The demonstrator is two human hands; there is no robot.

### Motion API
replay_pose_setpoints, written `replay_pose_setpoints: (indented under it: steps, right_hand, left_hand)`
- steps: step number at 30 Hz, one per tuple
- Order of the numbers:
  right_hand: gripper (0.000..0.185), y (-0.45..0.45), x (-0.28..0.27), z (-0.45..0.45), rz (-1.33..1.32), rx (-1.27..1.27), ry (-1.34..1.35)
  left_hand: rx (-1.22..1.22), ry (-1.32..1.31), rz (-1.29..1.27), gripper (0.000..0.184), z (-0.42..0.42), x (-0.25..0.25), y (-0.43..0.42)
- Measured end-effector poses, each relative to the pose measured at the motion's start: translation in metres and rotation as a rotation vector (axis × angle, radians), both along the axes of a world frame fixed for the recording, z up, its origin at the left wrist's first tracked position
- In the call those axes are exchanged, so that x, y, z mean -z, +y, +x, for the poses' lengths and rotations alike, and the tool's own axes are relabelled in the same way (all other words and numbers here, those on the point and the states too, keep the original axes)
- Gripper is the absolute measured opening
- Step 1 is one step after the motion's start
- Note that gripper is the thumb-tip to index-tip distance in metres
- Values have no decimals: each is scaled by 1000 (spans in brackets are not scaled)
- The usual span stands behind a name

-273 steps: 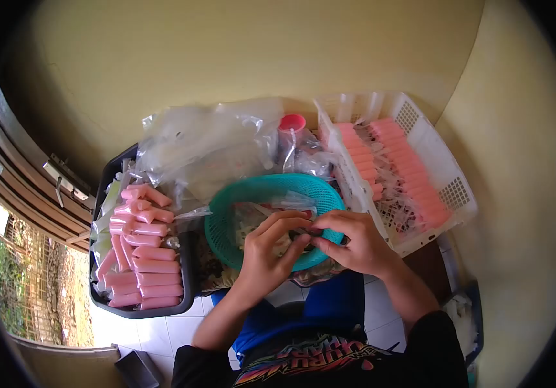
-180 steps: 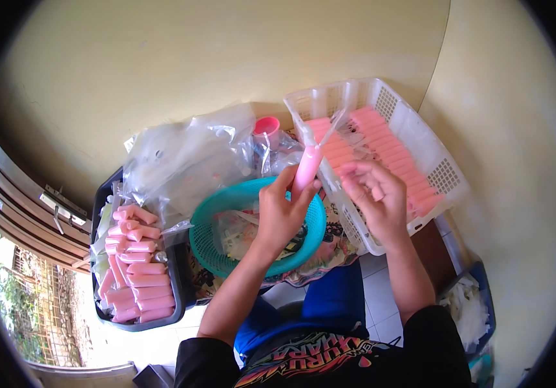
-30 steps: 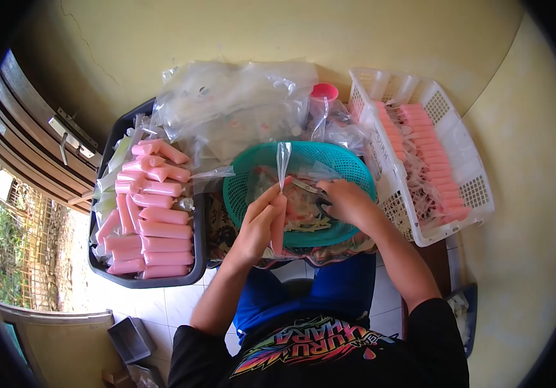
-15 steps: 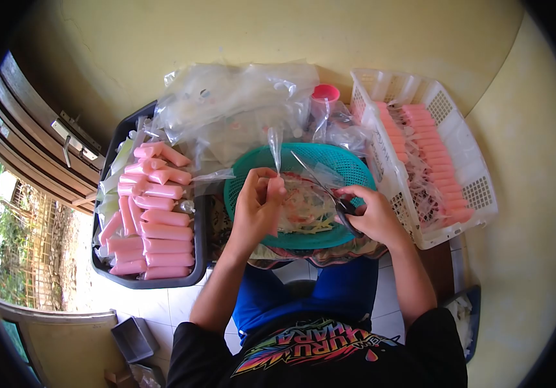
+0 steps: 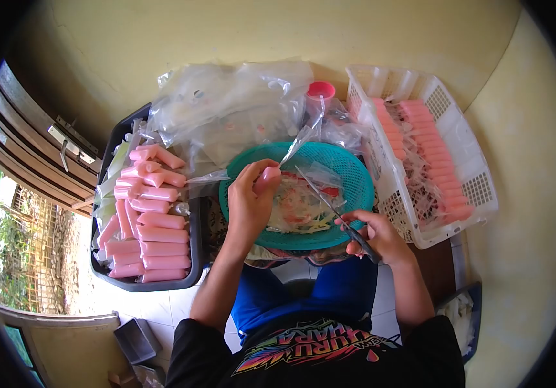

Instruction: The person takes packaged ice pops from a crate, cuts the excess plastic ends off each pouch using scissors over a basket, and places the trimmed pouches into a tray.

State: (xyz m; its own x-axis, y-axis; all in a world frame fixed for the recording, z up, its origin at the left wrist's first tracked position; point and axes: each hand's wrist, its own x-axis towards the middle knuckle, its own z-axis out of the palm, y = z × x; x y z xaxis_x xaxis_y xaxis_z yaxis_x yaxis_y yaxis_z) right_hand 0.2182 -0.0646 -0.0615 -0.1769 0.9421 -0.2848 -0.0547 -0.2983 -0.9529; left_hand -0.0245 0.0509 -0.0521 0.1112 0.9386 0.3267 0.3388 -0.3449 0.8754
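Note:
My left hand [image 5: 250, 197] is closed round a pink-filled plastic tube [image 5: 267, 179], held over the left side of a teal mesh basket [image 5: 239, 161]. The tube's clear, twisted plastic tail [image 5: 304, 139] sticks up and to the right. My right hand [image 5: 381, 239] grips a pair of scissors [image 5: 346, 223] by the dark handles at the basket's right edge. The blades point up and left over the basket, apart from the tube. Inside the basket lie plastic scraps [image 5: 300, 204] and thin strips.
On the left, a black tray [image 5: 195, 249] holds many pink tubes [image 5: 165, 249]. A white crate [image 5: 413, 226] on the right contains rows of pink tubes [image 5: 442, 165]. Behind the basket are large clear plastic bags [image 5: 226, 103] and a pink cup [image 5: 320, 90].
The tube has tilted in my left hand, and its tail now leans right. My right hand has shifted slightly right and down, with the scissors lower and their blades closer together.

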Motion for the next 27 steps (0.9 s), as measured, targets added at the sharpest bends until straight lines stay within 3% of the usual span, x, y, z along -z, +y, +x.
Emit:
replay_pose_setpoints:
  steps: [9, 27]
  right_hand:
    - [66, 0, 4, -10, 36, -32, -55]
    - [54, 6, 14, -23, 49, 32, 24]
  left_hand:
    - [7, 146, 184, 24, 6, -2, -8]
    - [71, 245, 280, 23, 14, 4, -16]
